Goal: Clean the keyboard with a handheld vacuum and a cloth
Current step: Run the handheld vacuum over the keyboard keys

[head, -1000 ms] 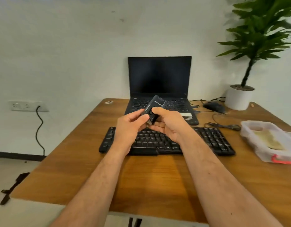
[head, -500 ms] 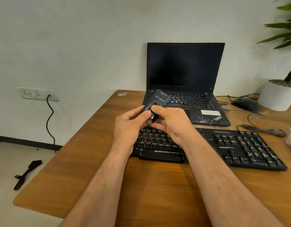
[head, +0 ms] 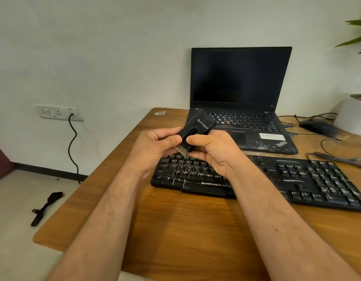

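Note:
A small black handheld vacuum (head: 198,124) with a brush tip at its lower end is held tilted above the left part of the black keyboard (head: 297,179). My left hand (head: 155,147) pinches the brush end from the left with thumb and fingers. My right hand (head: 212,149) grips the vacuum's body from the right, thumb across its front. The keyboard lies flat on the wooden desk (head: 185,230), its middle hidden behind my right wrist. No cloth is in view.
An open black laptop (head: 240,94) stands behind the keyboard. A mouse (head: 315,126) and cables (head: 338,157) lie at the right, beside a white plant pot (head: 352,116). A wall socket with a black cord (head: 72,142) is at the left. A black tool (head: 45,207) lies on the floor.
The view has swung left and come closer, so the plastic tray at the right has left the frame. Both hands still hold the vacuum in about the same pose over the keyboard.

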